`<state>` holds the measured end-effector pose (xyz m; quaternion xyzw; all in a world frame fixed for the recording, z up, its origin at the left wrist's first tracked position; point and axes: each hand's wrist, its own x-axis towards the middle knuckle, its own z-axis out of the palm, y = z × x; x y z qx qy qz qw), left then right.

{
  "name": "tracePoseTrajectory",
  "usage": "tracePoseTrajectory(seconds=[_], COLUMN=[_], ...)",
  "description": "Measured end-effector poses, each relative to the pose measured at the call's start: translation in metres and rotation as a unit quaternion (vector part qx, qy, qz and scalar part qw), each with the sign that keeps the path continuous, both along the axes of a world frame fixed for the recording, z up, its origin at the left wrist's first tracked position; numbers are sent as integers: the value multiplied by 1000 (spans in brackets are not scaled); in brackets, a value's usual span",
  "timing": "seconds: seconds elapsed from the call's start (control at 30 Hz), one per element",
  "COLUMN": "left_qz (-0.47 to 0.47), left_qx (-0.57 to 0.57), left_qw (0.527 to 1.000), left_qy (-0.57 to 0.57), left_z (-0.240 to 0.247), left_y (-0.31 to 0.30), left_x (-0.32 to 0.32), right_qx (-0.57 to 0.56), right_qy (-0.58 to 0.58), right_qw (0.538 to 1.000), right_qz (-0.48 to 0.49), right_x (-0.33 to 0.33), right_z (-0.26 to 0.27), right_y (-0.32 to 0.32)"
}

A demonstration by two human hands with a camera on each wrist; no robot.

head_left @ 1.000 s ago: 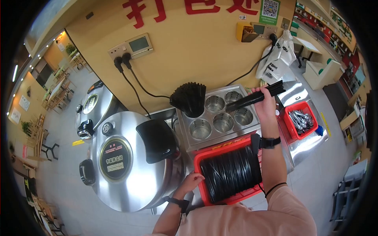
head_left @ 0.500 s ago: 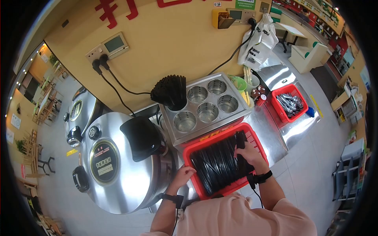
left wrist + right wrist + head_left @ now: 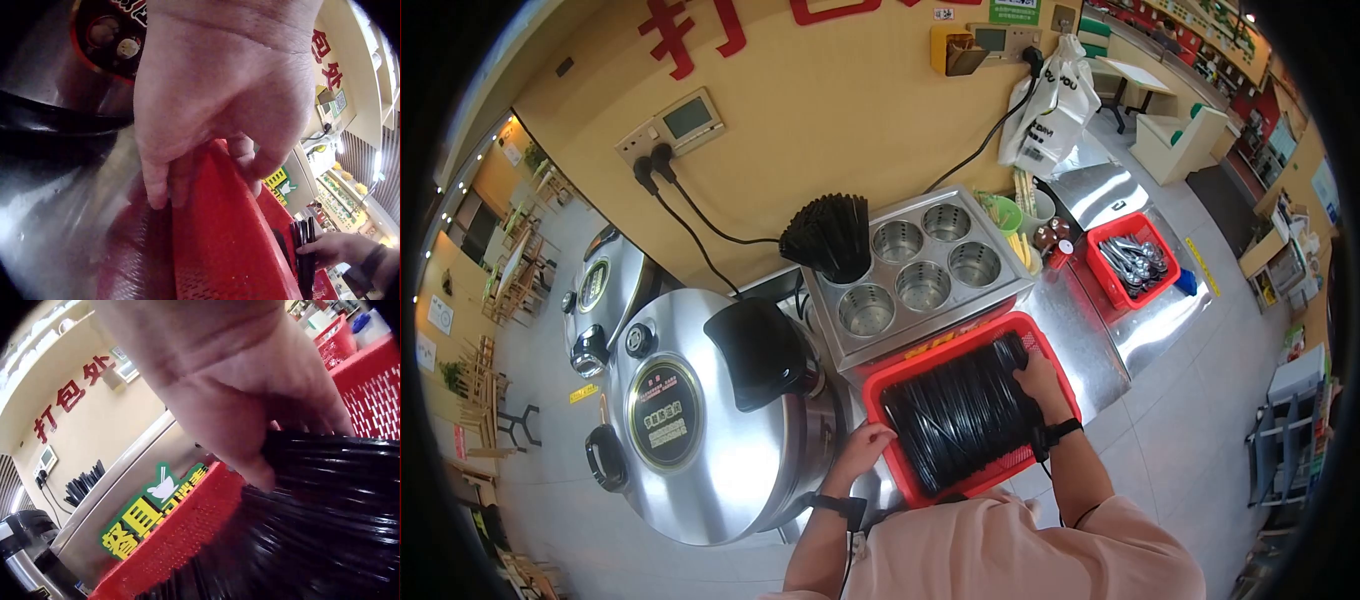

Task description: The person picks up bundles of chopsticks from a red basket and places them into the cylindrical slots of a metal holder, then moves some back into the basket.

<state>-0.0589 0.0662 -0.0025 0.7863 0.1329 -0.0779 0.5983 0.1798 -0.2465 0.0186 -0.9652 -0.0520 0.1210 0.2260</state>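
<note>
Black chopsticks [image 3: 960, 410] lie side by side in a thick layer in a red plastic basket [image 3: 1055, 352]. My left hand [image 3: 865, 448] grips the basket's left rim, thumb on one side and fingers on the other, as the left wrist view shows at the red wall [image 3: 231, 225]. At the right end of the layer, my right hand [image 3: 1043, 388] holds some of the chopsticks. The right wrist view shows its thumb on the near side of the black sticks [image 3: 325, 481], while the other fingertips are partly hidden behind them.
Behind the basket stands a metal holder [image 3: 840, 345] with several round cups; one bears upright black chopsticks [image 3: 825, 235]. A large steel cooker [image 3: 710, 500] is at left. A red bin of spoons [image 3: 1135, 265] and small condiment containers [image 3: 1055, 235] are at right.
My right hand has come down from over the metal holder into the basket with a bundle of black chopsticks, which now lies at the layer's right end. My left hand stays at the rim.
</note>
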Motion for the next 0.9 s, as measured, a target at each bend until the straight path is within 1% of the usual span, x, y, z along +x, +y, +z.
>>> tracePoseTrajectory(seconds=[0.07, 0.17, 0.23, 0.3, 0.37, 0.4, 0.47, 0.5, 0.57, 0.6, 0.63, 0.67, 0.7, 0.73, 0.8, 0.87, 0.9], left_qz=[4, 10, 8, 7, 6, 3, 4, 1, 11, 7, 6, 6, 3, 6, 9, 19, 18], left_qx=[12, 11, 12, 14, 9, 10, 6, 7, 24, 25, 14, 3, 4, 3, 3, 4, 6], left_qw=[1000, 1000, 1000, 1000, 1000, 1000, 1000, 1000, 999, 999, 1000, 1000, 1000, 1000, 1000, 1000, 1000], left_qy=[2, 8, 0, -8, 2, 3, 4, 4, -40, -41, -7, 27, 26, 22, 16, 11, 9], left_z=[5, 10, 1, 1, 2, 3, 6, 2, -11, -8, -5, -2, 0, 1, 3, 5, 7], left_y=[-1, -3, -2, -2, -2, -3, -3, -2, -1, -2, -1, -2, -2, -2, -4, -6, -6], left_x=[-1, -1, -1, 0, -1, 0, 0, 0, -2, 0, 0, 1, 1, 1, 1, 0, 1], right_qx=[-24, -34, -41, -48, -1, 0, 25, 26, 71, 67, 63, 73, 82, 64, -5, -81, -80], right_qy=[-33, -18, -23, -29, -74, -73, -107, -107, 8, 32, 56, 52, 61, 72, 133, 151, 149], right_qw=[999, 999, 999, 998, 997, 997, 991, 992, 982, 969, 952, 929, 919, 902, 888, 887, 888], right_qz=[-15, -17, -11, -5, 10, 7, 70, 66, 177, 237, 296, 359, 380, 421, 439, 429, 428], right_x=[0, 5, 3, -2, -11, -15, -23, -28, -40, -48, -57, -66, -79, -88, -109, -125, -126], right_z=[-7, -16, -17, -6, 7, 12, 22, 27, 34, 38, 40, 32, 37, 23, 34, 25, 21], right_y=[-2, -9, -11, -9, -8, -7, -5, -1, 7, 12, 19, 24, 30, 36, 53, 59, 57])
